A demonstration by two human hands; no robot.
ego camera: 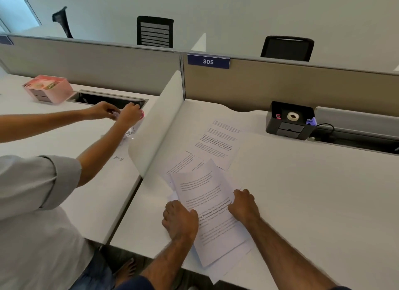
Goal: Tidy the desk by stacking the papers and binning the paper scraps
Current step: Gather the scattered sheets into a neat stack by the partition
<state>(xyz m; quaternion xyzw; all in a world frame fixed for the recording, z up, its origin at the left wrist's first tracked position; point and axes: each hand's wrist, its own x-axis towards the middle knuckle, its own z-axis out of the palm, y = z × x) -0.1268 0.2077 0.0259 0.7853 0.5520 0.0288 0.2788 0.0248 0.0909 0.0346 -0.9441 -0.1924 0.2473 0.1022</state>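
Note:
A stack of printed papers (pixel 212 205) lies skewed on the white desk (pixel 313 192) near its front edge. My left hand (pixel 180 219) grips the stack's left edge with curled fingers. My right hand (pixel 245 205) presses against its right edge, fingers bent. Two more printed sheets lie farther back: one (pixel 218 143) flat toward the partition, another (pixel 183 163) partly under the stack. At the neighbouring desk on the left, another person's hands (pixel 117 113) handle crumpled paper scraps (pixel 129 133).
A curved white divider (pixel 159 125) separates the two desks. A black organiser (pixel 290 120) with a tape roll stands at the back right, a cable beside it. A pink organiser (pixel 48 87) sits back left by an open cable slot (pixel 108 99). Another person stands close on my left.

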